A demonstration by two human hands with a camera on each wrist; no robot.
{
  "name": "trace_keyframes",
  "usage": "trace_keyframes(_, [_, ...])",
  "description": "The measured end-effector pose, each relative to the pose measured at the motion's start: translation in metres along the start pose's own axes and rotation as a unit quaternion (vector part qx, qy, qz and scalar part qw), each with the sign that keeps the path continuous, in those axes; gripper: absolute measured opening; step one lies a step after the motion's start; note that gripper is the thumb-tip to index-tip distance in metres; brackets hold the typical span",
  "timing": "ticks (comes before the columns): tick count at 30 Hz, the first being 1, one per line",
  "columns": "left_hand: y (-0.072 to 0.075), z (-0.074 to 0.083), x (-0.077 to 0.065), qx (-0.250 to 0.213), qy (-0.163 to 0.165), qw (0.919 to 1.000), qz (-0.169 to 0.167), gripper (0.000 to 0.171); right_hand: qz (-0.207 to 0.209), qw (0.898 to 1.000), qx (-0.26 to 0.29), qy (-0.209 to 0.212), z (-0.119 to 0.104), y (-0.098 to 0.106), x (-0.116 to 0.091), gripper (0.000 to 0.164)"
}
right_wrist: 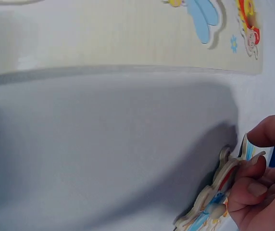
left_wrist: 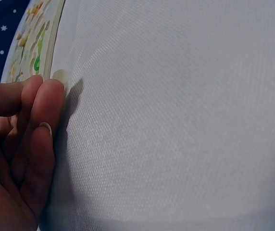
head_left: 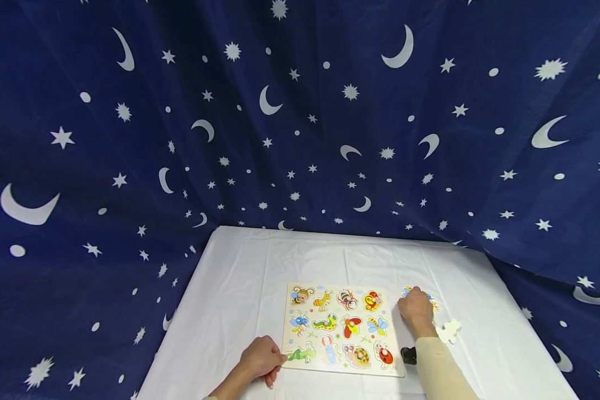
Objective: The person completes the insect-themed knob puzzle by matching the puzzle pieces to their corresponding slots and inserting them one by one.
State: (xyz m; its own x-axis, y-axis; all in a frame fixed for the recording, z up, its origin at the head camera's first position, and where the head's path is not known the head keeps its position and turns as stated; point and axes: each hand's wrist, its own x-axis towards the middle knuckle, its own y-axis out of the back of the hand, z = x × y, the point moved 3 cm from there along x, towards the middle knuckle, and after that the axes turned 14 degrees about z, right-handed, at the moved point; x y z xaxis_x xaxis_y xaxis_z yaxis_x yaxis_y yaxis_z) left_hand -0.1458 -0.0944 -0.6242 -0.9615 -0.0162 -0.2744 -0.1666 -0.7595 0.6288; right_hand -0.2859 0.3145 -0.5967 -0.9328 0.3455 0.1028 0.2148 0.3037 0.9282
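Note:
A wooden peg puzzle board (head_left: 342, 333) with insect pictures lies on the white-covered table. At its lower left corner, my left hand (head_left: 261, 356) pinches the edge; the left wrist view shows its fingers (left_wrist: 48, 98) curled by the board's rim. To the right of the board, my right hand (head_left: 417, 311) reaches down to colourful puzzle pieces. The right wrist view has its fingertips around a piece with blue stripes (right_wrist: 249, 150), partly hidden by the fingers. Right beside it is a blue-and-red piece (right_wrist: 207, 207) with a round knob.
A plain white puzzle piece (head_left: 449, 331) lies near the right forearm. A small black object (head_left: 408, 355) is between the board and that sleeve. The white tablecloth (head_left: 250, 266) spreads around the board, and a dark blue curtain (head_left: 320, 128) with moons and stars surrounds the table.

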Motion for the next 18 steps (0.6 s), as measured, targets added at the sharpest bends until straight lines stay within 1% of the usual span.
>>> trace_keyframes(5, [-0.0009, -0.0009, 0.0005, -0.002, 0.002, 1.0, 0.001, 0.035, -0.003, 1.0, 0.001, -0.008, 0.0034, 0.004, 0.0024, 0.038])
trace_keyframes(8, [-0.0013, -0.0018, 0.0014, 0.001, -0.001, 1.0, 0.003, 0.035, 0.006, 1.0, 0.002, -0.005, 0.0061, 0.0029, 0.0036, 0.033])
trace_keyframes(15, [-0.0022, -0.0032, 0.0031, 0.003, -0.004, 1.0, 0.001, 0.035, 0.028, 1.0, -0.004, 0.002, 0.0037, 0.0016, 0.0033, 0.023])
trace_keyframes(18, [-0.002, -0.0029, 0.0036, 0.004, -0.005, 1.0, 0.001, 0.035, 0.034, 0.999, 0.009, 0.003, 0.0039, 0.003, 0.0035, 0.022])
